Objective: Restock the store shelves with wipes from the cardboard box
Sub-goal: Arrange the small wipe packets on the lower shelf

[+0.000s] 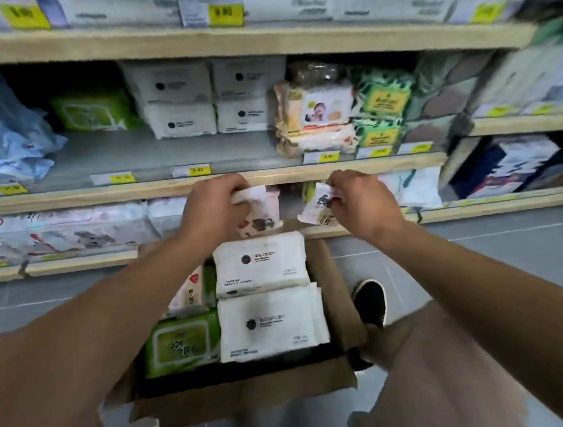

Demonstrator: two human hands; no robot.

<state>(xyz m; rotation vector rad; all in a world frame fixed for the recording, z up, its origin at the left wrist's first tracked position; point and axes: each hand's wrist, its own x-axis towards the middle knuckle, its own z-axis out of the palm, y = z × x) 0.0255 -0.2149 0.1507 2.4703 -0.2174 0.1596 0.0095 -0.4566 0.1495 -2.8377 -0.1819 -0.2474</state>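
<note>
Above the box [246, 394], at the lip of the low shelf [360, 227]: both hands raised, each gripping one small pink-and-white pack.

Left hand [212, 208]: fingers curled over the top edge of the left pack [259, 212], pack hanging upright below the knuckles, directly above the box's far end.

Right hand [361, 202]: fingertips pinching the upper corner of the right pack [318, 204], pack tilted, up and right of the box, at the shelf front. Packs apart, a gap between them.

Inside the box, below both hands: two white packs [261, 267] lying flat, one behind the other, along the right side; a green pack [182, 343] at the near left; a pink-marked pack [191, 289] standing on edge behind the green one. Box flaps open, box resting on the grey floor [482, 245].

Right of the box: a dark shoe [371, 299] on the floor, just beside the cardboard wall.

Well above the box, middle shelf [167, 188]: white packs stacked two high at centre, a green pack to their left, blue packs at far left, mixed printed packs to the right. Yellow price tags [191, 170] along the shelf edge. Print on tags blurred, not legible.
</note>
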